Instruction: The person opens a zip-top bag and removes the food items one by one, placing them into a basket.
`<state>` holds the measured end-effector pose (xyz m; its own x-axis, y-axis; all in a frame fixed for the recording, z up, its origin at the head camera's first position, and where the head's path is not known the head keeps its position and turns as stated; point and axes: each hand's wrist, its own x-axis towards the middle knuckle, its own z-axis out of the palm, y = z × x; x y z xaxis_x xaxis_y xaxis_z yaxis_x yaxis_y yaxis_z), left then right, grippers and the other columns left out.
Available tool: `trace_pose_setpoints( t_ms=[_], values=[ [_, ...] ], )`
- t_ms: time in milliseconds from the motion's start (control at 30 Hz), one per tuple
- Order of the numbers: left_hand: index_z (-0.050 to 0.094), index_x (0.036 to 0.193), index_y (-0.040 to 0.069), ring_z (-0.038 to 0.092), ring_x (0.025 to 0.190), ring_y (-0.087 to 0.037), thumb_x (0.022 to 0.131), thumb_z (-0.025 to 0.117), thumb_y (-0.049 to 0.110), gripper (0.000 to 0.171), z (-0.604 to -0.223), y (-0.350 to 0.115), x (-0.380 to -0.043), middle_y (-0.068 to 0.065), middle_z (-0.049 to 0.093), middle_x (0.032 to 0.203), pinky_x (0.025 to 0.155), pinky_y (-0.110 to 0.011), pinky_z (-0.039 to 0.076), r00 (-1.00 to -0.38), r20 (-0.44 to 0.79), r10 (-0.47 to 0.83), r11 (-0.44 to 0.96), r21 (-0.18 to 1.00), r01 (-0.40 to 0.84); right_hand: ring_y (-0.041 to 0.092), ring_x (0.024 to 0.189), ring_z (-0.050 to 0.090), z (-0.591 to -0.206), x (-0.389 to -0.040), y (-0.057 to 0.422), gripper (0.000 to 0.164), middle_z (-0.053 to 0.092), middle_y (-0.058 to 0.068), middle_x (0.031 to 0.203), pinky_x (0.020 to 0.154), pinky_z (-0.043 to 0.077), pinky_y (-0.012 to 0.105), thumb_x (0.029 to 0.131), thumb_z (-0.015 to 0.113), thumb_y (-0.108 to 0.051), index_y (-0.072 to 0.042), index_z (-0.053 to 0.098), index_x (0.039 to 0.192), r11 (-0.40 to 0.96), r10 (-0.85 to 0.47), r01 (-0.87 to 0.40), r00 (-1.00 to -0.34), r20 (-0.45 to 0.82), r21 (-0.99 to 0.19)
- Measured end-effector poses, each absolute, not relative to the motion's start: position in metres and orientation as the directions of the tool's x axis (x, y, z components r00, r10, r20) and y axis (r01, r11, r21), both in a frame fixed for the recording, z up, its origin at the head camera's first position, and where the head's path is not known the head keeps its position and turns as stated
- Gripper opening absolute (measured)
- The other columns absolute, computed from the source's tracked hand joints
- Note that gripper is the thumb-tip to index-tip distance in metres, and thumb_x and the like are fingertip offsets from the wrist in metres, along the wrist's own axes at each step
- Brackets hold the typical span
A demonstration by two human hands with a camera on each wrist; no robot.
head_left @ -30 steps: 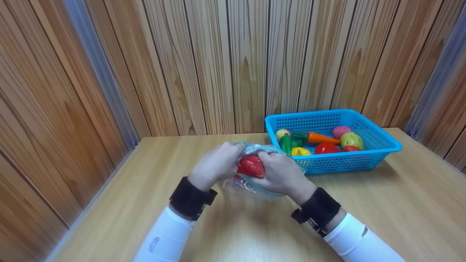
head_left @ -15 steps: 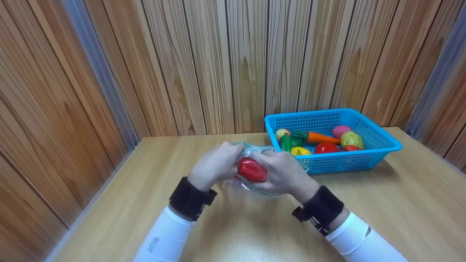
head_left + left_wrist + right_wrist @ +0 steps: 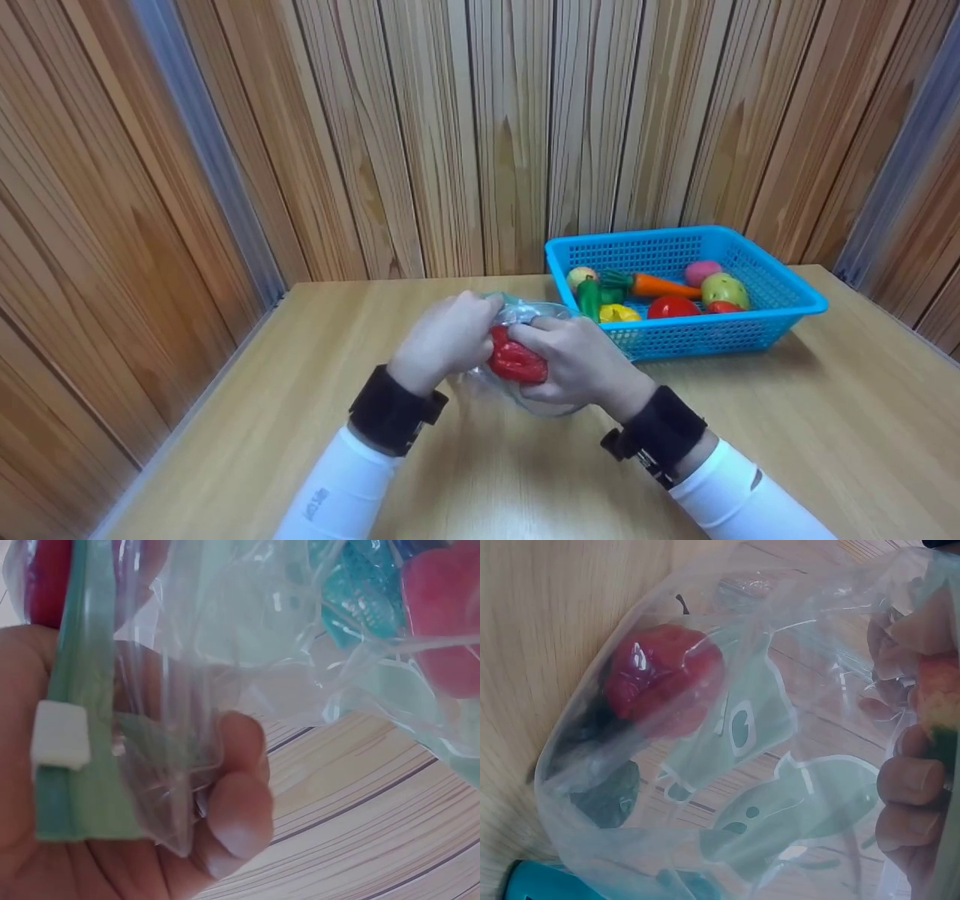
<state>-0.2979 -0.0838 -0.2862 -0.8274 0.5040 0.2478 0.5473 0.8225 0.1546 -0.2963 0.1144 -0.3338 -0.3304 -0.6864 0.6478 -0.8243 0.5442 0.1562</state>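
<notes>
A clear zip bag with pale green animal prints hangs between the two hands. My left hand grips its rim; in the left wrist view the green zip strip with a white slider crosses the palm. My right hand holds a red toy fruit or vegetable at the bag's mouth. The right wrist view shows yellow and green on this toy, partly hidden by fingers. Inside the bag sit a red apple-like toy with a dark stem and a dark green piece.
A blue plastic basket stands at the back right of the wooden table, just beyond my right hand. It holds a toy carrot, a green pepper, a yellow piece and several other toys. Wood-panelled walls close in behind and left.
My right hand has turned slightly and shifted the red toy a little lower at the bag's mouth. The left hand stays nearly still on the rim.
</notes>
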Motion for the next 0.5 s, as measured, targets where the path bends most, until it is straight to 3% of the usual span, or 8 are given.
trace_pose_setpoints(
  t_ms=[233, 500],
  values=[
    [0.064, 0.114, 0.007, 0.070, 0.084, -0.021, 0.091, 0.065, 0.005, 0.023, -0.2873, -0.0841, -0.2975, -0.008, 0.068, 0.094, 0.071, -0.031, 0.059, -0.818, 0.276, 0.505, 0.820, 0.141, 0.554, 0.017, 0.076, 0.069, -0.3326, -0.2968, 0.1151, 0.053, 0.072, 0.003, 0.093, 0.066, 0.058, 0.028, 0.071, 0.086, -0.038, -0.013, 0.063, 0.112, 0.557, -0.672, -0.810, -0.309, 0.673, 0.184],
    [0.064, 0.113, 0.008, 0.069, 0.082, -0.019, 0.088, 0.074, 0.010, 0.026, -0.2886, -0.0835, -0.2979, -0.006, 0.068, 0.090, 0.076, -0.033, 0.060, -0.810, 0.273, 0.519, 0.810, 0.144, 0.568, 0.019, 0.083, 0.070, -0.3276, -0.2952, 0.1166, 0.057, 0.073, 0.007, 0.100, 0.070, 0.060, 0.031, 0.070, 0.089, -0.033, -0.009, 0.063, 0.114, 0.554, -0.596, -0.825, -0.304, 0.743, 0.107]
  ],
)
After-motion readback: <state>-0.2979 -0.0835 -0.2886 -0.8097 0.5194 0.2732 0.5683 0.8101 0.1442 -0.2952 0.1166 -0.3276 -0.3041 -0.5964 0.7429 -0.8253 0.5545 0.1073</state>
